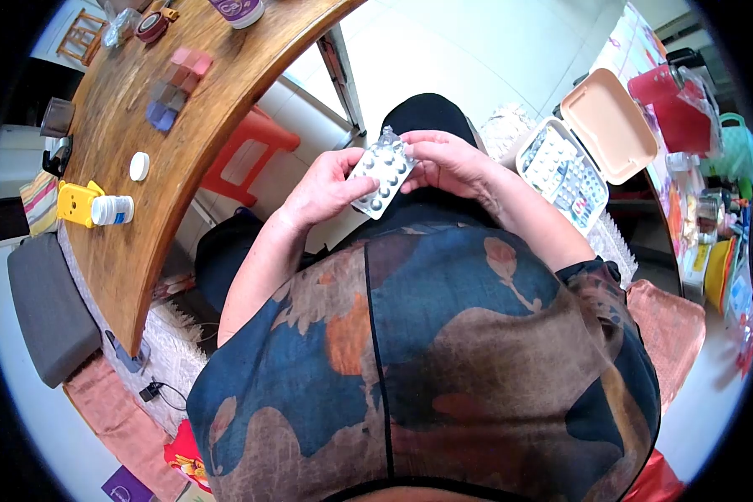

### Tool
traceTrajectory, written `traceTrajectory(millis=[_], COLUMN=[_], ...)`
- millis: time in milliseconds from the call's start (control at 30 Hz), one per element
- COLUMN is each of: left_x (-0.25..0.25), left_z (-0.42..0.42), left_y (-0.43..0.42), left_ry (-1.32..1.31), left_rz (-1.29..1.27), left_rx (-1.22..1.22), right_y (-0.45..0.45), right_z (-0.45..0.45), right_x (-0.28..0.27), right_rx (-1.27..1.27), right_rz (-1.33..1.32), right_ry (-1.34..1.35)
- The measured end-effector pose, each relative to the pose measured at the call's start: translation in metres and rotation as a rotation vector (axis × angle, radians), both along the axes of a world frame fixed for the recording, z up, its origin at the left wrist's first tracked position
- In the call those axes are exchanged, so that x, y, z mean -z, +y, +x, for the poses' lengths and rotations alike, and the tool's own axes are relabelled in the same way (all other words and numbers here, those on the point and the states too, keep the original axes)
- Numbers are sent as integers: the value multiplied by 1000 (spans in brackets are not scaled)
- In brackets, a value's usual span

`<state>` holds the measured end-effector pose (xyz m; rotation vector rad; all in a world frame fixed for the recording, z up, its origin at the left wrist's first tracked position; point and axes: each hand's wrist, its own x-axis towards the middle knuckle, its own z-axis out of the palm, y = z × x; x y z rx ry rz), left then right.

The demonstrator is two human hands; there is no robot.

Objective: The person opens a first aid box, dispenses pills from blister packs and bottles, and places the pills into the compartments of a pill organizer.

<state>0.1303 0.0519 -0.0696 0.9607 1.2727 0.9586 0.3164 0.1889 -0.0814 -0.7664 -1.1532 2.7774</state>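
Observation:
A silvery blister pack of pills (pixel 382 177) is held up over my lap, tilted, with rows of round bumps facing me. My left hand (pixel 330 186) grips its left edge, the thumb lying across the lower bumps. At the upper right edge, my right hand (pixel 445 159) has its thumb and fingers closed on the pack near a crumpled clear piece of its top. To the right, an open pill box (pixel 602 197) with a peach lid (pixel 608 125) holds many more blister packs in its white tray.
On the wooden table (pixel 226 92) at left are a white bottle (pixel 111 210), a white cap (pixel 140 166), a yellow bear-shaped case (pixel 76 203) and coloured blocks (pixel 176 88). A red stool (pixel 247 155) stands under the table edge. Assorted goods crowd the right side, including a red bag (pixel 673 109).

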Motion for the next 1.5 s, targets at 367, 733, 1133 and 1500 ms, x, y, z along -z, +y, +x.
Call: traceTrajectory(millis=[367, 733, 1133, 1500], left_x=[1, -7, -6, -4], left_z=[-1, -1, 6, 10], left_y=[-2, -1, -2, -2], left_ry=[179, 244, 257, 242], left_rz=[-46, -138, -110, -39], left_rx=[51, 131, 89, 43], right_y=[-11, -11, -23, -28], right_z=[-4, -7, -11, -15], right_x=[8, 15, 25, 19], right_rx=[-105, -101, -8, 27], right_rz=[121, 226, 589, 646], right_ry=[1, -39, -66, -111])
